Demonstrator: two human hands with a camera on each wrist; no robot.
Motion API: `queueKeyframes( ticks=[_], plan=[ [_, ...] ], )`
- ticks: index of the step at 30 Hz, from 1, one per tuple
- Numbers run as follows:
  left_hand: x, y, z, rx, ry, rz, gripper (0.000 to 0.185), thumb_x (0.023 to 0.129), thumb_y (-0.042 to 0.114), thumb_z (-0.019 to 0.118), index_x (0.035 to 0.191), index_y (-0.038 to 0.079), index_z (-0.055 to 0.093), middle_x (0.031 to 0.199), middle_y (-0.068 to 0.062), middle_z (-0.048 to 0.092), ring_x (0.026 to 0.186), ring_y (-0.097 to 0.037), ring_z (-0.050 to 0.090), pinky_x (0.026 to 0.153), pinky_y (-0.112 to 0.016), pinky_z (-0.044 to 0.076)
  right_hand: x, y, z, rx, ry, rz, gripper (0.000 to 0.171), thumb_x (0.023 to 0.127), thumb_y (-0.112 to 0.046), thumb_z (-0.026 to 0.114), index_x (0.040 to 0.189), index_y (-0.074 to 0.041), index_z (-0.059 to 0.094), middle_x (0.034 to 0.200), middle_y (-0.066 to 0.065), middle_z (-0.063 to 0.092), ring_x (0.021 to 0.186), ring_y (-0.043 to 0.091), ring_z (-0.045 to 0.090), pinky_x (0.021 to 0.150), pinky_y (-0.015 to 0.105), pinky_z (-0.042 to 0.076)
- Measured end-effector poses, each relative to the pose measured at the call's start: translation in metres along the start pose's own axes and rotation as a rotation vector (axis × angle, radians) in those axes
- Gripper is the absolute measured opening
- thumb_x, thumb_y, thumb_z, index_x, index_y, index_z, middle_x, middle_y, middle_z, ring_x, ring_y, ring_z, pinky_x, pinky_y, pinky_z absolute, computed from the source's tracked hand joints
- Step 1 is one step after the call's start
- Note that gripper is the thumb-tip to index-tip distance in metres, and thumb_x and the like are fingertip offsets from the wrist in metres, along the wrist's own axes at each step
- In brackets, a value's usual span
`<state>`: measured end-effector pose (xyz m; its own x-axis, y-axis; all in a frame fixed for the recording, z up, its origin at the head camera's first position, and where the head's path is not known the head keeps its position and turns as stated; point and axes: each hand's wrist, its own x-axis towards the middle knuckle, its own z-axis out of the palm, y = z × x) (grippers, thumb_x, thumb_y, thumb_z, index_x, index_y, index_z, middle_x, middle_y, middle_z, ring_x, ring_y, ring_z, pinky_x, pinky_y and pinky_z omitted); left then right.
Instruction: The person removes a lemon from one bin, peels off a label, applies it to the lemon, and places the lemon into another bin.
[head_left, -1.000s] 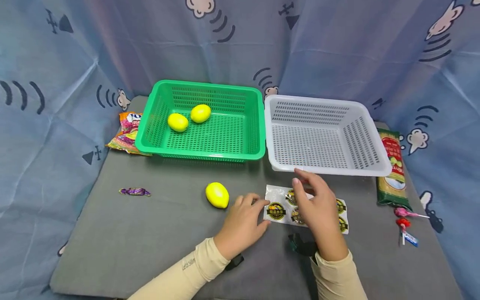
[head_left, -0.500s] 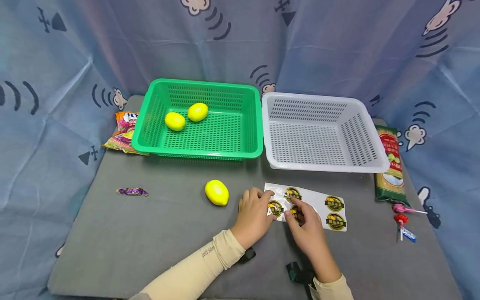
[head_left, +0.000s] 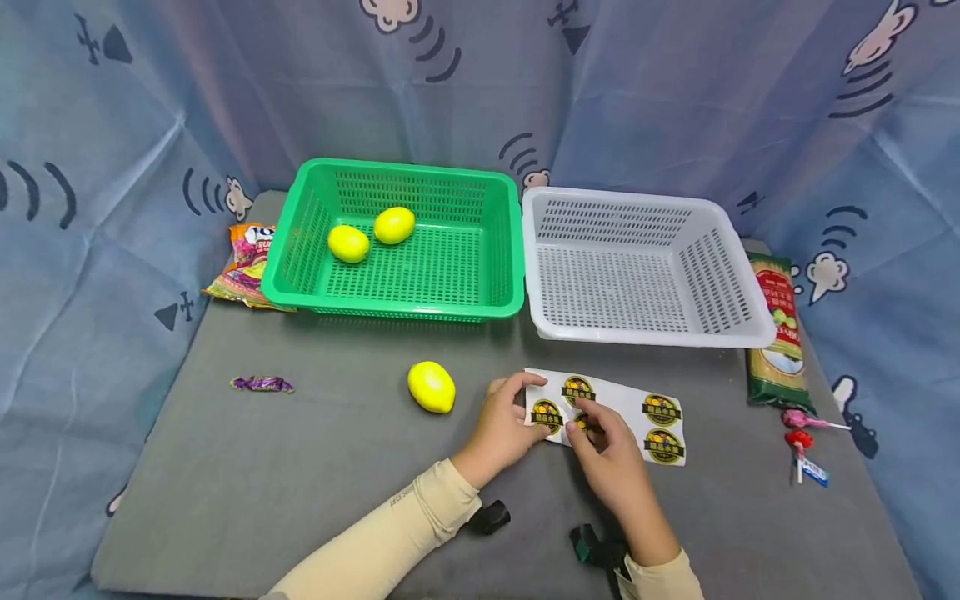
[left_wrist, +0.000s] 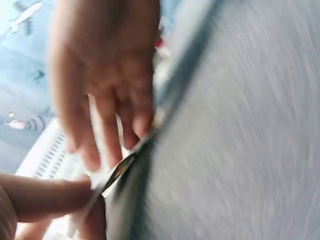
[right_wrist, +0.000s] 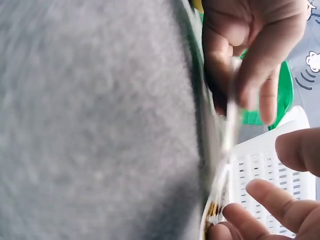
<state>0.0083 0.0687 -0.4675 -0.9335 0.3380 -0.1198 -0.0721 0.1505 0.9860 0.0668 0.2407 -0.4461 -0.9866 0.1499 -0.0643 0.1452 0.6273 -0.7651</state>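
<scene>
My left hand (head_left: 502, 429) pinches the left end of a white sticker sheet (head_left: 626, 412) printed with several round black-and-gold labels. In the left wrist view, its thumb and finger (left_wrist: 55, 197) grip the sheet's edge, and that end is lifted off the table. My right hand (head_left: 615, 458) is over the middle of the sheet. Its thumb and index fingertips touch at one label (head_left: 583, 427), which they partly cover. The other right fingers (right_wrist: 272, 197) are fairly straight. A yellow lemon (head_left: 432, 387) lies left of my left hand.
A green basket (head_left: 393, 307) with two lemons (head_left: 348, 243) stands at the back, beside a white basket (head_left: 652, 336). A candy bag (head_left: 243, 267) and a wrapped candy (head_left: 262, 384) lie left. At right are a green-and-red packet (head_left: 783, 333) and lollipops (head_left: 798, 439).
My right hand came down and left onto the sheet's middle label. The left hand moved right and took hold of the sheet's left end, which has lifted and shifted slightly left.
</scene>
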Motion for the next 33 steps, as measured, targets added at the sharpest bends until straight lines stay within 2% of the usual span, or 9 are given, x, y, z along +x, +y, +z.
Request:
queueKeyframes(
  ticks=[1,4,8,10,16,20,23,27,33],
  plan=[
    [-0.001,0.000,-0.001,-0.057,-0.010,-0.025,0.058,0.081,-0.012,0.083,0.133,0.009,0.069,0.122,-0.011,0.059,0.076,-0.012,0.065,0.067,-0.021,0.053,-0.001,-0.002,0.000,0.015,0.003,0.002,0.041,0.102,-0.009,0.070,0.141,0.004,0.064,0.133,0.022,0.064,0.116,0.032,0.062,0.094,0.028,0.055],
    [-0.005,0.004,-0.003,-0.116,-0.041,-0.047,0.050,0.086,-0.013,0.076,0.133,0.003,0.071,0.127,-0.016,0.069,0.101,-0.024,0.072,0.082,-0.030,0.059,-0.004,-0.007,-0.001,0.024,0.020,0.005,0.037,0.102,-0.010,0.071,0.137,0.003,0.068,0.133,0.018,0.065,0.112,0.028,0.062,0.088,0.013,0.049],
    [-0.009,0.008,-0.005,-0.120,-0.032,-0.033,0.049,0.090,-0.014,0.070,0.137,0.000,0.069,0.143,-0.015,0.064,0.140,-0.036,0.053,0.113,-0.046,0.046,-0.006,-0.015,-0.004,-0.010,0.041,0.008,0.033,0.103,-0.015,0.071,0.133,-0.001,0.072,0.131,0.013,0.065,0.104,0.020,0.062,0.082,0.015,0.049],
    [-0.011,0.009,-0.005,-0.170,-0.031,-0.042,0.048,0.092,-0.015,0.068,0.138,-0.001,0.069,0.146,-0.015,0.062,0.143,-0.039,0.048,0.115,-0.049,0.042,-0.007,-0.019,-0.004,-0.026,0.051,0.004,0.031,0.103,-0.016,0.071,0.131,-0.001,0.073,0.129,0.011,0.065,0.101,0.017,0.062,0.080,0.018,0.050],
    [-0.014,0.007,-0.003,-0.317,-0.042,-0.031,0.048,0.093,-0.017,0.066,0.138,-0.002,0.068,0.148,-0.014,0.061,0.146,-0.033,0.044,0.112,-0.043,0.043,-0.006,-0.021,-0.002,-0.015,0.107,0.007,0.021,0.099,-0.013,0.077,0.116,-0.001,0.080,0.122,0.011,0.070,0.093,0.006,0.063,0.074,0.014,0.049],
    [-0.016,0.007,-0.002,-0.342,-0.061,0.001,0.048,0.093,-0.018,0.066,0.139,-0.004,0.066,0.148,-0.016,0.061,0.146,-0.029,0.045,0.114,-0.043,0.041,-0.006,-0.021,-0.002,0.012,0.108,0.049,0.014,0.097,-0.013,0.080,0.104,-0.001,0.081,0.120,0.012,0.071,0.090,0.006,0.063,0.074,0.015,0.050],
    [-0.017,0.007,-0.001,-0.362,-0.080,0.033,0.049,0.094,-0.018,0.066,0.140,-0.005,0.065,0.148,-0.017,0.061,0.144,-0.028,0.048,0.115,-0.042,0.040,-0.007,-0.021,-0.002,0.017,0.094,0.077,0.022,0.097,-0.016,0.080,0.113,-0.002,0.079,0.120,0.013,0.069,0.091,0.010,0.063,0.074,0.018,0.050],
    [-0.018,0.006,0.001,-0.410,-0.123,0.069,0.050,0.094,-0.020,0.063,0.143,-0.006,0.062,0.149,-0.019,0.059,0.139,-0.027,0.054,0.108,-0.033,0.049,-0.009,-0.022,0.001,0.027,0.097,0.105,0.034,0.098,-0.018,0.079,0.129,-0.004,0.074,0.121,0.013,0.068,0.092,0.012,0.062,0.073,0.018,0.050],
    [-0.020,0.002,0.006,-0.452,-0.162,0.118,0.051,0.094,-0.023,0.060,0.143,-0.011,0.059,0.146,-0.024,0.059,0.124,-0.020,0.063,0.094,-0.022,0.054,-0.010,-0.022,0.005,0.040,0.148,0.126,0.029,0.095,-0.018,0.082,0.120,-0.004,0.077,0.112,0.011,0.070,0.085,0.012,0.064,0.069,0.020,0.051]
  ],
)
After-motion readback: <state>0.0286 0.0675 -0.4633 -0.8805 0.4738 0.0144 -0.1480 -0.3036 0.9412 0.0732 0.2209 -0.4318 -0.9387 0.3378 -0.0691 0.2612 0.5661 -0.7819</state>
